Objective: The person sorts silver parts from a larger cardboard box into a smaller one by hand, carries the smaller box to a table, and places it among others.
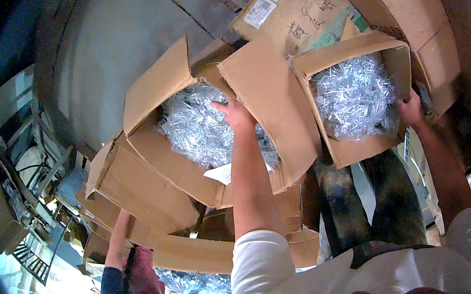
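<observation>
Your left hand reaches, fingers loosely curled, into the big box of shiny parts. Your right hand grips the smaller box beside it.

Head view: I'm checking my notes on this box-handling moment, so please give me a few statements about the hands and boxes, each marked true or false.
1. The left hand reaches into an open cardboard box filled with shiny clear-wrapped small parts. True.
2. The right hand rests flat on the floor. False: it grips the lower right edge of a second open box.
3. The second box is empty. False: it holds a heap of the same shiny parts.
4. Another person is at the lower left, one arm raised to a box. True.
5. Both boxes have their flaps closed. False: the flaps stand open.
</observation>
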### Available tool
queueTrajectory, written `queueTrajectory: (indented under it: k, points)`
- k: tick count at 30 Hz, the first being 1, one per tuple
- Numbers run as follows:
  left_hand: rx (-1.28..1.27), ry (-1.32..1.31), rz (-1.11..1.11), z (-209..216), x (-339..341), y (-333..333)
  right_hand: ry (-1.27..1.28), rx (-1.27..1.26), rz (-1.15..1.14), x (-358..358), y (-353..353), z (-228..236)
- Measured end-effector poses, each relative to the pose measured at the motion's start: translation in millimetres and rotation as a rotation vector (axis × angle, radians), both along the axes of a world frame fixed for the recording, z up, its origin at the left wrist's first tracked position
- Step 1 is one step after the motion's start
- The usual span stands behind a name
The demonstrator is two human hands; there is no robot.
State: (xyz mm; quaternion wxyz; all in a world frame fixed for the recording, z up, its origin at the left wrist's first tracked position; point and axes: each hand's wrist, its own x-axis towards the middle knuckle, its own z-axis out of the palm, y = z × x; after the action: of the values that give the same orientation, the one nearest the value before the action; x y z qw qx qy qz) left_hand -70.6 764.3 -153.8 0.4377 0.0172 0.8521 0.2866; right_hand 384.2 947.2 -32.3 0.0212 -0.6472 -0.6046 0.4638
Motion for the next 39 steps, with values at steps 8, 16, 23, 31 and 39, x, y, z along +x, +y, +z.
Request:
queueTrajectory:
  k: [8, 16, 23, 31, 39]
  points:
    - [-0.220, 0.588, -0.952, 74, 19, -10, -0.022, -0.048, -0.019, 7, 0, -6]
    - [0.179, 0.380, -0.204, 206, 72, -70, 0.009, 0.021, -0.078, 2, -3, -3]
    - [0.492, -0.022, -0.479, 283, 166, -13, -0.053, 0.031, -0.054, -8, -1, 2]
    - [0.197, 0.529, -0.875, 203, 121, 77, -0.091, -0.011, -0.022, 4, -1, 3]
    - [-0.004, 0.586, -1.340, 112, 110, 80, -0.040, -0.002, -0.027, 23, -2, -26]
